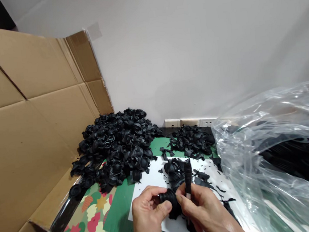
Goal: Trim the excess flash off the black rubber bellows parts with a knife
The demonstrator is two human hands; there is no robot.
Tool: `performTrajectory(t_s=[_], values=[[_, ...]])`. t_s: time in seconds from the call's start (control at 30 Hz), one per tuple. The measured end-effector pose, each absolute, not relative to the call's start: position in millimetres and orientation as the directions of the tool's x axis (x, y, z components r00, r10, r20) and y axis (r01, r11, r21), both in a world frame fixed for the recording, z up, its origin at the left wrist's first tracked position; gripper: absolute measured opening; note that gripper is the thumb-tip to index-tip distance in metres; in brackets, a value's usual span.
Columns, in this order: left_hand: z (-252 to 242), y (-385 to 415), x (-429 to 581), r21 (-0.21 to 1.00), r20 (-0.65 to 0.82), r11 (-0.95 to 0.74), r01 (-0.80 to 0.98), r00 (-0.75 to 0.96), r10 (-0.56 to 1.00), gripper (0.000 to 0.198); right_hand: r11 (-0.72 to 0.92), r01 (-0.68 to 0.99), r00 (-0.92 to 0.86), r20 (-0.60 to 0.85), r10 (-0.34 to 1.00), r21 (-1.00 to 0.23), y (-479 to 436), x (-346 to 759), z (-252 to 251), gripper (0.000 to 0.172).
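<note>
My left hand [149, 213] is closed round a black ribbed rubber part [170, 199], thumb pressed on its front. Against the part's right side, my right hand [203, 209] grips a black-handled tool [188, 178] that stands upright between its fingers. Both hands hover over a white sheet [150, 184] strewn with black rubber trimmings [174, 170]. The tool's lower end is hidden by my fingers.
A big heap of the same black ribbed parts [116, 149] lies at the left, against brown cardboard walls [26, 117]. A smaller pile of scraps [191, 141] sits by the wall sockets [189, 121]. A clear plastic bag [278, 151] holding black pieces fills the right. Patterned and green mats [99, 220] cover the table.
</note>
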State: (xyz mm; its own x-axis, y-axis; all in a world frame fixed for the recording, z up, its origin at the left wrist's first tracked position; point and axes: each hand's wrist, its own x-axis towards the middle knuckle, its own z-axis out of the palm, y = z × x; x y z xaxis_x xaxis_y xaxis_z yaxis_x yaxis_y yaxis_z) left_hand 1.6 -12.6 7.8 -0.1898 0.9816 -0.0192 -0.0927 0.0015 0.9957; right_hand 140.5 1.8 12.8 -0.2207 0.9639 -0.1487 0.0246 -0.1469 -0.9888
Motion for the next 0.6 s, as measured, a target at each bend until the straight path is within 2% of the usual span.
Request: performTrajectory(t_s=[0.2,0.4,0.6], values=[[10.5,-11.9,1.8,0.998,0.018,-0.030,-0.055,-0.210,0.978,0.019,-0.174,-0.106,-0.206,-0.150,0.967,-0.979,8.5,149.3,11.1,0.039],[6.2,-12.0,0.2,0.999,0.054,-0.054,0.005,-0.235,0.971,0.022,-0.019,-0.335,-0.058,0.000,0.998,-0.942,8.7,154.9,17.6,0.036],[6.0,-12.4,0.3,0.999,0.030,-0.033,-0.009,-0.234,0.972,0.021,-0.006,-0.331,-0.107,0.031,0.994,-0.944,5.9,154.7,15.7,0.037]])
